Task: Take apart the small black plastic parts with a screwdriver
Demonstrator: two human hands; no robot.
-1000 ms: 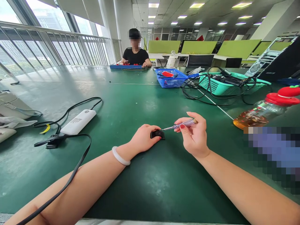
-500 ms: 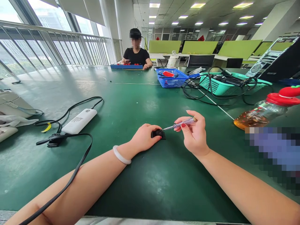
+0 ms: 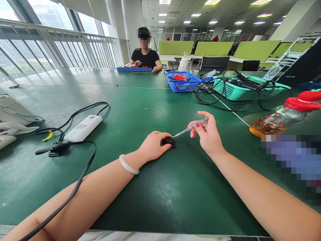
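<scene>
My left hand [image 3: 155,146] is closed around a small black block-shaped part [image 3: 170,141], thumb on the near side and fingers on the far side, holding it against the green tabletop [image 3: 160,187]. Between the thumb and fingers of my right hand [image 3: 206,132] is a screwdriver [image 3: 194,125] with a clear handle. Its thin metal shaft slants down to the left, and the tip is at the top of the black part. Whether the tip sits in a screw is too small to tell.
To the left lie a white power bank [image 3: 83,128] and a black cable [image 3: 91,160] that crosses my left forearm. A blue basket [image 3: 184,86], a green basket [image 3: 229,93] and a red-lidded jar [image 3: 273,122] stand at the right. Across the table sits a person [image 3: 144,57].
My right hand has risen a little, and the screwdriver stands steeper, its tip still at the black part. My left hand keeps its hold. The whole view has shifted slightly.
</scene>
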